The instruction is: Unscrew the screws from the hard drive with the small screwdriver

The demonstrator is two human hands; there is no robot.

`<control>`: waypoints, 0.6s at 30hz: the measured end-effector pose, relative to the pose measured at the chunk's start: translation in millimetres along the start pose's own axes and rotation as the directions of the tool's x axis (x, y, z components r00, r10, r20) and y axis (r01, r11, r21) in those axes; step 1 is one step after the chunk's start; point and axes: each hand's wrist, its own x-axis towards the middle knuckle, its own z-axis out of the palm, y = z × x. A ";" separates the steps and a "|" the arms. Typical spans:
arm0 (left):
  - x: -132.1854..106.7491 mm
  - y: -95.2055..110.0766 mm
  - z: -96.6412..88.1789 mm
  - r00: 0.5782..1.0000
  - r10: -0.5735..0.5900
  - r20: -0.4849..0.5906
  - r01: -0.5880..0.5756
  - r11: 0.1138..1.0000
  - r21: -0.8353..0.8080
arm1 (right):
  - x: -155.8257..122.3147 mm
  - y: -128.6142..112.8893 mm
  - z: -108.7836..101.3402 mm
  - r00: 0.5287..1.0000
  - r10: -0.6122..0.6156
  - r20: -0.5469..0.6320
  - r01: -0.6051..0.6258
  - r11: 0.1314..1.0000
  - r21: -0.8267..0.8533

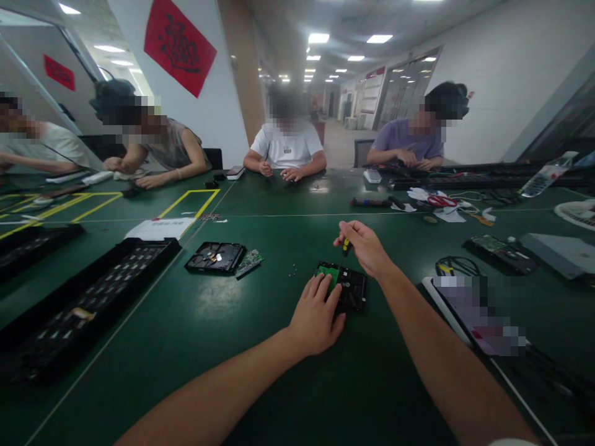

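A black hard drive with a green circuit board on its upper face lies on the green table in front of me. My left hand rests on it, fingers spread and flat over the board's near part. In my right hand is a yellow and black screwdriver, held upright between thumb and fingers. Its tip points down at the drive near the board's right edge; whether it sits in a screw I cannot tell. Several tiny screws lie just left of the drive.
Another hard drive and a loose circuit board lie to the left, beyond them a long black tray. At right are a phone-like device, a cable and another drive. Several people sit across the table.
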 end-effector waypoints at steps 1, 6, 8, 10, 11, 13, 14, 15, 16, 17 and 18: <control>0.0 -0.1 0.3 1.000 0.001 -0.002 -0.001 1.000 -0.001 | -0.2 -1.2 -0.5 1.000 0.001 0.002 -0.001 1.000 0.002; 0.1 -0.6 1.8 1.000 0.005 -0.015 -0.005 1.000 -0.006 | 0.4 -1.5 -1.4 1.000 -0.019 -0.012 0.019 0.999 0.039; 0.1 -0.6 1.9 1.000 0.007 -0.018 -0.007 1.000 -0.008 | 1.2 0.5 0.6 0.999 -0.030 -0.021 0.032 0.995 0.094; 0.1 -0.6 1.9 1.000 0.009 -0.014 -0.009 1.000 -0.006 | 1.8 2.5 3.5 0.999 -0.029 -0.027 0.033 0.990 0.139; 0.1 -0.6 2.0 1.000 0.009 -0.011 -0.009 1.000 -0.003 | 1.9 3.2 5.0 0.999 -0.025 -0.026 0.029 0.988 0.154; 0.1 -0.8 2.3 1.000 0.008 -0.007 -0.008 1.000 0.004 | 1.6 4.0 6.9 1.000 -0.013 -0.022 0.016 0.986 0.165; 0.1 -1.0 2.5 1.000 0.007 -0.005 -0.007 1.000 0.007 | 1.3 4.0 7.3 1.000 -0.008 -0.020 0.012 0.986 0.166; 0.1 -1.1 2.7 1.000 0.008 -0.004 -0.008 1.000 0.010 | 0.8 3.8 7.4 1.000 -0.006 -0.019 0.009 0.986 0.166; 0.2 -1.3 2.8 1.000 0.009 -0.003 -0.009 1.000 0.013 | 0.3 3.3 7.2 1.000 -0.006 -0.017 0.008 0.986 0.167; 0.2 -1.4 3.0 1.000 0.011 -0.003 -0.011 1.000 0.015 | -0.5 2.7 7.0 1.000 -0.005 -0.014 0.008 0.985 0.170; 0.2 -1.5 3.0 1.000 0.013 -0.004 -0.013 1.000 0.016 | -1.3 1.9 6.8 1.000 -0.005 -0.008 0.006 0.985 0.174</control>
